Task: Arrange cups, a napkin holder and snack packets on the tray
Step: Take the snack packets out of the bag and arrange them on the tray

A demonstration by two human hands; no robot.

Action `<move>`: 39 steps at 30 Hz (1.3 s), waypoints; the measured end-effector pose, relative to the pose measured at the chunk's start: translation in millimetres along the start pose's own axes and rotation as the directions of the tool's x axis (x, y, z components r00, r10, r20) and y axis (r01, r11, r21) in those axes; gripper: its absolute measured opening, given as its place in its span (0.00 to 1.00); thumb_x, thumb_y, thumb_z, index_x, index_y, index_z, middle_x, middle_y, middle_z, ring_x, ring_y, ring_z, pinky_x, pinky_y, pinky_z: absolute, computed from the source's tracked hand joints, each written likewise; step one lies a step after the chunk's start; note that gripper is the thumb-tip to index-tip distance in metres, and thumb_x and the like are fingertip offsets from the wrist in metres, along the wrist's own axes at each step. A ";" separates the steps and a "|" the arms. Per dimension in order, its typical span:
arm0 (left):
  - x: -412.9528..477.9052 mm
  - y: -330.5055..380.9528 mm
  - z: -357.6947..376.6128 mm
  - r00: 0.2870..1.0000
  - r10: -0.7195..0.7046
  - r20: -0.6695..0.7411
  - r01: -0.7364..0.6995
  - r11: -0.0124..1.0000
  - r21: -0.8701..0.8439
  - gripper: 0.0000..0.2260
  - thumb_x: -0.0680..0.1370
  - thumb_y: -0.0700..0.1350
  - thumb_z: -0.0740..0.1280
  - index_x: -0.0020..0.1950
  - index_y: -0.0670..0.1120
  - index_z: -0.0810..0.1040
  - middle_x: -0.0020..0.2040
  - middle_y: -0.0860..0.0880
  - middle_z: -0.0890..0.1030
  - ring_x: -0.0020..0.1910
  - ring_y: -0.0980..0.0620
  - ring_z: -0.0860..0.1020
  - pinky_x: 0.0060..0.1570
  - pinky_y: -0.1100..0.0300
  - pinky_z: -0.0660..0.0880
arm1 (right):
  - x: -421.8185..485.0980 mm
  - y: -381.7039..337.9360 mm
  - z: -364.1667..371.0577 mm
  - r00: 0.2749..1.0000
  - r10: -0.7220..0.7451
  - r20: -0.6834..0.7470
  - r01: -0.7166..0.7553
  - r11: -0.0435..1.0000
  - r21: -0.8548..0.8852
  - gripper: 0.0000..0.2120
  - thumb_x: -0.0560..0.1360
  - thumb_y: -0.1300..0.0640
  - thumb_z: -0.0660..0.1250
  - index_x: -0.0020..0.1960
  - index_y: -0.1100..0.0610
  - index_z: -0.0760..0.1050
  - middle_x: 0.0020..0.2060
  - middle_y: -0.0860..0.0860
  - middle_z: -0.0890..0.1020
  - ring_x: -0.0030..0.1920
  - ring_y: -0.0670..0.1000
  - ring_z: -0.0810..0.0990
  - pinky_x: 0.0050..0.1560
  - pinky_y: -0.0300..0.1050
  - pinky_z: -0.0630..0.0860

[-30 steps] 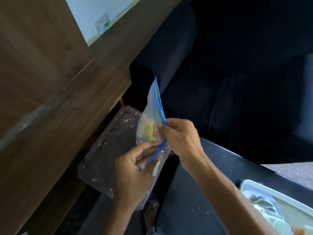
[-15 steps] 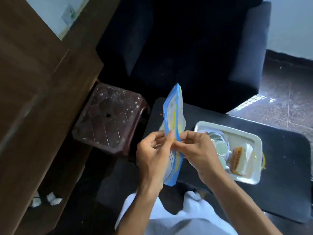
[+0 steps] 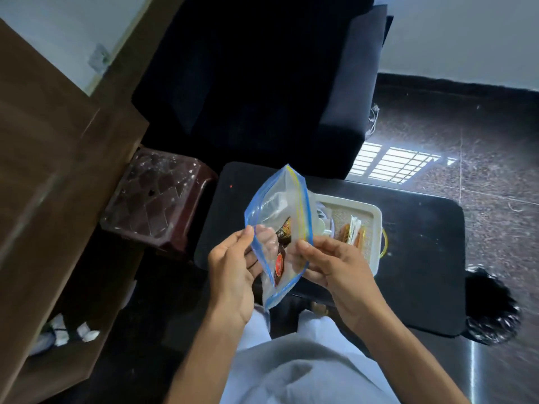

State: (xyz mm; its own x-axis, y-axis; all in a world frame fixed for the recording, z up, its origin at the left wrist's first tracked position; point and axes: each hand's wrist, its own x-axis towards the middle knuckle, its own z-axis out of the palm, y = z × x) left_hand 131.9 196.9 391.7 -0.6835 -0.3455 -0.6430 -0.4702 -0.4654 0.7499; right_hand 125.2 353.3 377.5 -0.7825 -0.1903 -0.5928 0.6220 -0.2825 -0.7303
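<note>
**Two hands hold open a zip-top bag of snack packets above a dark counter**

Seen from a head-worn camera looking down. Two bare hands hold a clear zip-top bag (image 3: 280, 228) with blue edges and a yellow seal strip, upright in the air over the near edge of a low black counter (image 3: 423, 258). The left hand (image 3: 233, 275) pinches the bag's left lip between thumb and fingers; some of its fingers show through the plastic, inside or behind the bag, and which cannot be told. The right hand (image 3: 335, 269) grips the right lip with thumb and fingertips closed on it. Between them the bag's mouth is pulled apart.

Inside the bag sit snack packets (image 3: 281, 252), dark brown with a red and gold label; the printing is too blurred to read, and their number cannot be made out.

Behind the bag, a white rectangular tray (image 3: 376, 217) rests on the counter. Its left part is hidden by the bag. On the visible part stands a napkin holder (image 3: 351, 234), brownish-orange with white napkins upright in it. Pale round shapes at the bag's edge may be cups (image 3: 322, 220), but they are mostly covered and unclear.

To the left of the counter stands a dark red plastic stool (image 3: 157, 199), beside a brown wooden cabinet (image 3: 58, 170). A black armchair (image 3: 262, 83) fills the space beyond the counter. The person's light trousers (image 3: 306, 368) fill the bottom of the view.
</note>
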 end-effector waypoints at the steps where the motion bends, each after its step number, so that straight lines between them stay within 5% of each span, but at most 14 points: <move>1: -2.7 -0.5 1.2 1.000 -0.028 0.002 0.028 0.998 -0.062 0.16 0.82 0.41 0.65 0.39 0.45 0.88 0.44 0.42 0.89 0.44 0.48 0.88 0.41 0.61 0.84 | -6.4 -1.4 -8.6 1.000 0.000 -0.006 0.000 0.999 0.036 0.06 0.76 0.56 0.71 0.45 0.56 0.86 0.46 0.58 0.87 0.47 0.52 0.87 0.44 0.38 0.81; 5: -0.9 10.5 -8.1 0.987 -0.163 0.001 0.152 0.912 -0.382 0.14 0.83 0.40 0.63 0.43 0.40 0.85 0.37 0.45 0.88 0.36 0.53 0.88 0.36 0.60 0.85 | -20.8 -7.7 -43.5 0.993 0.036 -0.113 -0.003 0.961 0.275 0.07 0.73 0.55 0.71 0.43 0.56 0.86 0.48 0.56 0.87 0.49 0.50 0.87 0.43 0.37 0.81; 7: 1.3 14.6 -14.0 0.985 -0.171 0.011 0.159 0.887 -0.433 0.20 0.84 0.40 0.62 0.37 0.40 0.87 0.37 0.45 0.88 0.35 0.52 0.88 0.34 0.60 0.84 | -24.3 -10.2 -55.7 0.986 0.044 -0.162 0.019 0.930 0.366 0.07 0.74 0.56 0.70 0.42 0.57 0.86 0.47 0.55 0.86 0.47 0.49 0.87 0.41 0.36 0.81; 11: -1.2 11.3 -15.0 0.985 -0.156 0.080 0.173 0.939 -0.296 0.18 0.82 0.44 0.64 0.39 0.42 0.89 0.42 0.44 0.89 0.41 0.50 0.88 0.39 0.57 0.85 | -28.0 -17.4 -54.7 0.998 -0.035 -0.053 0.050 0.949 0.312 0.11 0.77 0.57 0.66 0.41 0.54 0.86 0.41 0.53 0.85 0.45 0.48 0.85 0.45 0.37 0.81; 15: -1.4 8.2 -5.7 0.993 -0.095 0.063 0.096 0.995 -0.009 0.17 0.73 0.58 0.73 0.47 0.44 0.88 0.40 0.48 0.88 0.40 0.54 0.86 0.49 0.54 0.85 | -24.5 -23.3 -41.1 0.993 -0.118 -0.002 0.116 0.972 0.204 0.05 0.76 0.60 0.67 0.48 0.58 0.82 0.42 0.55 0.84 0.44 0.50 0.83 0.47 0.42 0.81; 18: -0.2 -4.7 11.5 1.000 -0.015 -0.012 0.017 0.983 0.180 0.19 0.69 0.54 0.76 0.52 0.41 0.87 0.35 0.51 0.85 0.38 0.56 0.83 0.50 0.56 0.82 | -22.3 -27.2 -31.7 0.991 -0.135 -0.015 0.135 0.978 0.158 0.05 0.78 0.64 0.66 0.50 0.59 0.81 0.43 0.55 0.85 0.44 0.50 0.82 0.54 0.46 0.80; 22: 2.7 -3.5 23.2 0.995 0.080 0.051 -0.088 0.981 0.171 0.13 0.82 0.52 0.66 0.51 0.46 0.87 0.45 0.51 0.89 0.46 0.58 0.87 0.46 0.66 0.80 | -21.2 -28.9 -33.0 0.985 -0.142 -0.098 0.148 0.988 0.052 0.05 0.78 0.63 0.67 0.51 0.61 0.81 0.43 0.55 0.85 0.46 0.52 0.82 0.55 0.50 0.80; 27: 1.7 7.5 27.8 0.970 -0.009 0.245 -0.016 0.995 0.099 0.19 0.84 0.54 0.58 0.60 0.45 0.84 0.60 0.47 0.86 0.61 0.54 0.84 0.56 0.60 0.77 | -31.8 -20.3 -40.1 0.947 -0.146 -0.286 0.108 0.983 -0.146 0.04 0.79 0.61 0.68 0.50 0.58 0.82 0.42 0.52 0.87 0.44 0.50 0.85 0.46 0.43 0.83; 28: 1.1 9.7 29.1 0.963 -0.005 0.270 -0.017 0.997 0.077 0.18 0.84 0.53 0.59 0.59 0.45 0.85 0.59 0.46 0.87 0.60 0.53 0.84 0.54 0.60 0.79 | -33.4 -18.0 -39.4 0.905 -0.234 -0.354 0.115 0.939 -0.325 0.03 0.78 0.59 0.70 0.51 0.55 0.82 0.43 0.50 0.87 0.45 0.48 0.85 0.47 0.41 0.82; 30: 1.8 13.8 31.4 0.950 0.018 0.312 -0.032 0.999 0.039 0.18 0.83 0.53 0.60 0.57 0.45 0.86 0.58 0.44 0.87 0.59 0.51 0.85 0.51 0.61 0.82 | -35.3 -16.0 -34.1 0.725 -0.591 -0.353 0.165 0.648 -0.744 0.07 0.76 0.57 0.72 0.54 0.52 0.81 0.48 0.45 0.84 0.49 0.46 0.83 0.52 0.37 0.78; 32: 4.6 16.7 34.1 0.945 0.032 0.326 -0.056 0.996 0.066 0.18 0.81 0.53 0.61 0.59 0.43 0.84 0.58 0.44 0.87 0.59 0.49 0.85 0.55 0.58 0.82 | -32.7 -19.7 -23.4 0.568 -0.820 -0.071 0.320 0.299 -0.899 0.07 0.76 0.61 0.70 0.53 0.55 0.82 0.51 0.46 0.81 0.52 0.44 0.81 0.55 0.34 0.75; 34: 8.7 16.1 34.2 0.942 0.035 0.334 -0.074 0.992 0.106 0.18 0.83 0.51 0.60 0.60 0.41 0.83 0.57 0.43 0.87 0.59 0.48 0.85 0.55 0.57 0.82 | -18.7 -24.5 -12.7 0.621 -0.733 0.278 0.497 0.094 -0.863 0.11 0.72 0.70 0.68 0.49 0.57 0.83 0.49 0.50 0.83 0.50 0.46 0.82 0.53 0.35 0.77; 36: 11.3 15.7 32.5 0.937 0.036 0.347 -0.089 0.986 0.138 0.16 0.84 0.49 0.59 0.57 0.42 0.84 0.54 0.44 0.88 0.55 0.50 0.86 0.48 0.62 0.82 | 7.4 -25.9 -2.0 0.749 -0.381 0.541 0.551 -0.095 -0.829 0.15 0.69 0.73 0.67 0.51 0.60 0.84 0.50 0.54 0.84 0.52 0.53 0.83 0.54 0.44 0.79; 39: 12.8 16.8 31.1 0.927 0.028 0.373 -0.100 0.980 0.175 0.15 0.84 0.48 0.60 0.57 0.44 0.85 0.54 0.47 0.88 0.56 0.53 0.86 0.49 0.66 0.81 | 55.9 -4.3 0.5 0.825 -0.060 0.563 0.490 -0.421 -0.763 0.18 0.79 0.65 0.60 0.68 0.60 0.75 0.67 0.56 0.75 0.69 0.58 0.72 0.70 0.49 0.69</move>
State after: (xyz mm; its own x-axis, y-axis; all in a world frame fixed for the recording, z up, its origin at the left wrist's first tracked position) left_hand 97.9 210.0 400.9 -0.8553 -0.0298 -0.5172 -0.4897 -0.2792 0.8260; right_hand 78.8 343.4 347.7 -0.6987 -0.6689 -0.2539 -0.6234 0.7433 -0.2427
